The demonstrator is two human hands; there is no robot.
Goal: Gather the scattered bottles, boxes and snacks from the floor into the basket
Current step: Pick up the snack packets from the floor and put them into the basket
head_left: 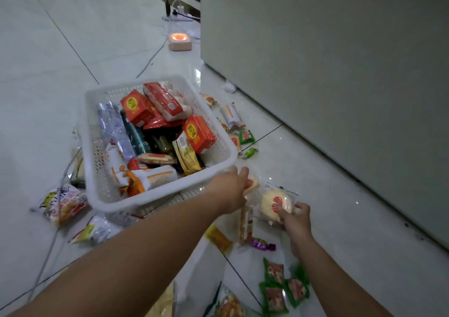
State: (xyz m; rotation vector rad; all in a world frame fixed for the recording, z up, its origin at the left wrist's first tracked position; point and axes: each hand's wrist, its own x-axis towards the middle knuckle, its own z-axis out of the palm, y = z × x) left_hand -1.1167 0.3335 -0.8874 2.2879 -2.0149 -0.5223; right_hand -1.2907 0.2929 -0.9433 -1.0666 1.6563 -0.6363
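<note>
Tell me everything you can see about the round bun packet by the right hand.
The round bun packet is a pale yellow, domed bun sealed in clear crinkly plastic, with a round orange-red label on top. It lies flat on the glossy tiled floor, off the near right corner of the white basket. The right hand grips its near edge, by the label. A smaller packet, held by the left hand, sits just to its left; whether they touch is unclear.

One white basket (220, 165), two orange boxes (198, 133) inside it, three green packets (275, 299) clustered nearest the camera.
</note>
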